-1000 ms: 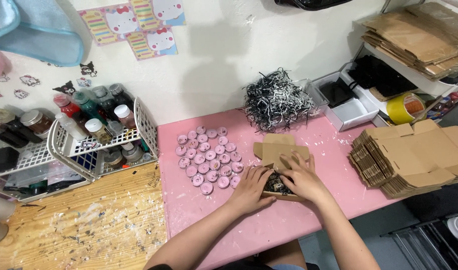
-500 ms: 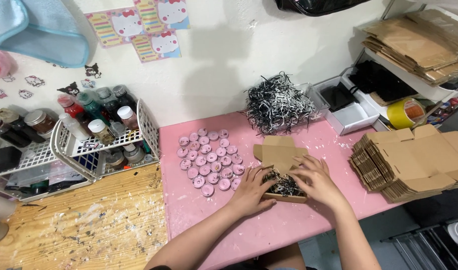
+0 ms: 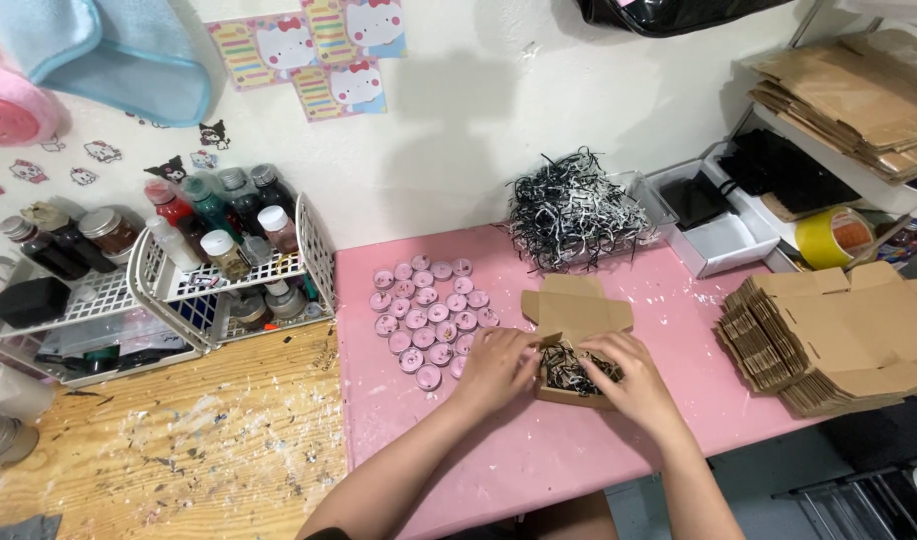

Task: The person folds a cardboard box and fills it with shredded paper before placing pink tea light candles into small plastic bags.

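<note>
A small brown cardboard box (image 3: 576, 340) lies open on the pink surface (image 3: 539, 450), its lid flap folded back toward the wall, and everything else is placed here from that box. Both hands are on it. The left hand (image 3: 497, 368) rests against its left edge, fingers curled over the rim into the black and white shredded paper (image 3: 569, 366) that fills it. The right hand (image 3: 634, 376) covers its right side, fingers bent down into the same filling. Neither grip is spread wide; each seems to press or pinch the shreds, though the fingertips are partly hidden. The box's long axis runs from the person toward the wall, and the two hands sit equally near it. Just left of the box lies a cluster of small pink round tins (image 3: 426, 315), closest to the left hand. Behind the box sits a loose heap of shredded paper (image 3: 571, 208). Well to its right stands a stack of flat cardboard blanks (image 3: 829, 335).
</note>
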